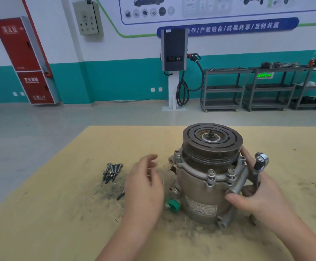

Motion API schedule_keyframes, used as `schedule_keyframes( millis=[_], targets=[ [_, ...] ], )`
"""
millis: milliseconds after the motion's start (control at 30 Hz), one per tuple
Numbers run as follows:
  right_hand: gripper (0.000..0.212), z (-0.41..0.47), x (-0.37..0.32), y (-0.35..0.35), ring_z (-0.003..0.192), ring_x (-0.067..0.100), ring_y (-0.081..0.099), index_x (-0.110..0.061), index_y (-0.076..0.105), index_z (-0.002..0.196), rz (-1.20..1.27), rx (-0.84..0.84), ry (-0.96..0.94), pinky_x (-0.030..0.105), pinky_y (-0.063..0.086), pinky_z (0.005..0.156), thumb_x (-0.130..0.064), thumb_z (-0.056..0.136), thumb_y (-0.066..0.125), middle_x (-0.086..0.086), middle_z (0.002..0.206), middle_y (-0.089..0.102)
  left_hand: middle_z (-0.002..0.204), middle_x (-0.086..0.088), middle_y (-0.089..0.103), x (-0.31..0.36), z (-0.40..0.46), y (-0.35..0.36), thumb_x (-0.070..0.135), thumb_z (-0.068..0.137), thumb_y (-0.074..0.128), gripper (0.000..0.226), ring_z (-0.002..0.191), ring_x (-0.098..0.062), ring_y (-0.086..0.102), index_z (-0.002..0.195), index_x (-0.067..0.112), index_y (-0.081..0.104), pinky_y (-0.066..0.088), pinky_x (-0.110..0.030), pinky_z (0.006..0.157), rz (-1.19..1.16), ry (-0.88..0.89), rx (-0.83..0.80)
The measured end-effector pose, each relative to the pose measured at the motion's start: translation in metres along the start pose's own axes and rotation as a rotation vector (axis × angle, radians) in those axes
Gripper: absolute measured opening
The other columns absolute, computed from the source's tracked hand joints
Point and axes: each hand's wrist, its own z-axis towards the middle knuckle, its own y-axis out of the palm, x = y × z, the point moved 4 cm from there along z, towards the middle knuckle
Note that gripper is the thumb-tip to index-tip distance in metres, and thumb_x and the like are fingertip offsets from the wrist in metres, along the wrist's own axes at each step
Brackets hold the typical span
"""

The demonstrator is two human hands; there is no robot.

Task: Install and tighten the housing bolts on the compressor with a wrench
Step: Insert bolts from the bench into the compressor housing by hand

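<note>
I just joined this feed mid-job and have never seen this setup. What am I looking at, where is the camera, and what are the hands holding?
One picture, from a camera worn on the person's head, looking down at a tan table. The metal cylinder standing upright is the compressor. The right hand steadies its side and holds a wrench. The left hand hovers open and holds nothing. Loose bolts lie in a pile to the left, one single bolt nearer. Two bolts already sit in the housing flange.
</note>
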Motion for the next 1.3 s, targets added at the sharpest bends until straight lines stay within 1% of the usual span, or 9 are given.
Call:
schedule_keyframes(
  millis=[100, 167, 367, 467, 600, 767, 1000, 1133, 1300],
  targets=[
    [0.094, 0.002, 0.002, 0.002, 0.082, 0.018, 0.066, -0.041, 0.052, 0.122, 0.073, 0.003, -0.01, 0.033, 0.056, 0.073, -0.021, 0.038, 0.09, -0.014, 0.108, 0.07, 0.128, -0.008, 0.055, -0.049, 0.016, -0.015, 0.003, 0.093, 0.049, 0.039, 0.117, -0.024, 0.053, 0.128, 0.019, 0.059, 0.035, -0.024, 0.092, 0.61, -0.152, -0.218],
    [0.08, 0.005, 0.005, -0.002, 0.074, 0.027, 0.06, -0.034, 0.054, 0.114, 0.112, -0.003, 0.008, 0.035, 0.054, 0.067, 0.005, 0.053, 0.089, -0.009, 0.105, 0.072, 0.124, -0.006, 0.062, -0.071, 0.015, -0.019, 0.006, 0.093, 0.052, 0.037, 0.117, -0.022, 0.056, 0.126, 0.019, 0.062, 0.036, -0.021, 0.09, 0.707, -0.164, -0.318],
    [0.081, 0.01, 0.012, -0.036, 0.044, 0.01, 0.053, -0.032, 0.059, 0.12, 0.121, 0.052, 0.059, 0.01, 0.044, 0.048, 0.002, 0.051, 0.083, -0.012, 0.107, 0.073, 0.092, -0.002, 0.072, -0.074, 0.016, -0.025, -0.002, 0.088, 0.061, 0.02, 0.091, -0.02, 0.065, 0.093, 0.012, 0.075, 0.035, -0.019, 0.067, 0.547, -0.118, -0.17],
    [0.075, 0.011, 0.017, -0.05, 0.038, 0.003, 0.044, -0.025, 0.066, 0.119, 0.143, 0.105, 0.048, 0.006, 0.038, 0.043, 0.002, 0.052, 0.086, -0.009, 0.105, 0.074, 0.079, 0.014, 0.072, -0.028, 0.02, -0.026, 0.007, 0.087, 0.07, 0.02, 0.081, -0.003, 0.066, 0.083, 0.026, 0.075, 0.039, -0.004, 0.068, 0.12, -0.036, -0.032],
    [0.065, 0.009, 0.013, -0.048, 0.045, 0.012, 0.026, -0.028, 0.073, 0.108, 0.179, 0.04, 0.067, 0.008, 0.036, 0.043, -0.028, 0.044, 0.083, -0.007, 0.11, 0.073, 0.08, 0.01, 0.075, 0.038, 0.024, -0.007, 0.01, 0.083, 0.075, 0.023, 0.08, -0.006, 0.07, 0.078, 0.032, 0.076, 0.051, -0.013, 0.073, -0.348, 0.065, -0.115],
    [0.064, 0.008, 0.01, -0.049, 0.047, 0.016, 0.02, -0.034, 0.073, 0.107, 0.183, 0.044, 0.054, 0.008, 0.035, 0.043, -0.033, 0.044, 0.084, -0.007, 0.108, 0.074, 0.081, 0.017, 0.072, 0.059, 0.026, 0.011, 0.007, 0.081, 0.076, 0.03, 0.081, 0.002, 0.065, 0.073, 0.035, 0.072, 0.045, -0.005, 0.072, -0.235, 0.162, -0.163],
    [0.069, 0.011, 0.007, -0.049, 0.036, 0.002, 0.039, -0.025, 0.068, 0.11, 0.171, 0.07, 0.039, 0.004, 0.036, 0.043, -0.025, 0.042, 0.081, -0.01, 0.098, 0.075, 0.077, 0.025, 0.066, 0.063, 0.032, 0.009, 0.002, 0.078, 0.078, 0.013, 0.081, 0.004, 0.063, 0.079, 0.016, 0.079, 0.041, -0.002, 0.075, 0.026, 0.382, -0.144],
    [0.068, 0.007, 0.0, -0.047, 0.037, 0.002, 0.039, -0.028, 0.069, 0.108, 0.108, 0.071, 0.028, 0.004, 0.036, 0.044, -0.029, 0.042, 0.082, -0.012, 0.096, 0.075, 0.081, 0.023, 0.07, 0.064, 0.03, 0.005, 0.004, 0.079, 0.078, 0.031, 0.08, 0.004, 0.065, 0.075, 0.034, 0.074, 0.044, -0.004, 0.075, -0.045, 0.356, -0.133],
    [0.065, 0.0, -0.01, -0.048, 0.058, 0.029, 0.044, -0.04, 0.066, 0.11, -0.081, 0.062, 0.021, 0.017, 0.045, 0.053, -0.044, 0.047, 0.079, -0.022, 0.093, 0.073, 0.083, 0.021, 0.071, 0.067, 0.024, 0.009, 0.003, 0.078, 0.078, 0.036, 0.081, 0.0, 0.066, 0.075, 0.039, 0.071, 0.047, -0.008, 0.075, -0.097, 0.352, -0.142]
  ],
)
